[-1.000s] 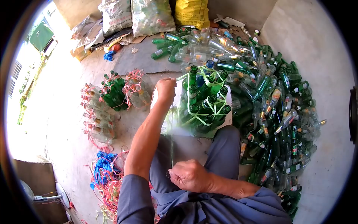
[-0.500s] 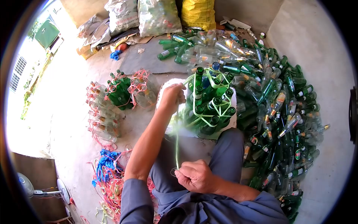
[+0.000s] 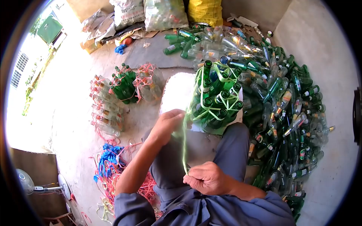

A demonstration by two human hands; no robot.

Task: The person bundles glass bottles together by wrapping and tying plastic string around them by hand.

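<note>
Standing upright on a white block (image 3: 176,88) in front of my knees, a cluster of green glass bottles (image 3: 217,88) has light-green plastic twine (image 3: 184,145) laced around and between its necks. From the cluster's left side the twine runs down to my lap. My left hand (image 3: 169,124) is closed on its upper part, beside the near left corner of the cluster; the fingertips are partly blurred. Above my lap, my right hand (image 3: 208,177) pinches the lower end between thumb and fingers.
Loose green and clear bottles (image 3: 279,113) heap up along the right. Bundles bound with pink twine (image 3: 124,84) stand on the left, above a tangle of blue and pink twine (image 3: 113,165). Full sacks (image 3: 166,15) line the back wall; a fan (image 3: 25,182) is lower left.
My left hand has come down and slightly left along the twine, from beside the bottle necks toward my knees. My right hand keeps its pinch, shifted slightly right. The whole view has tilted slightly.
</note>
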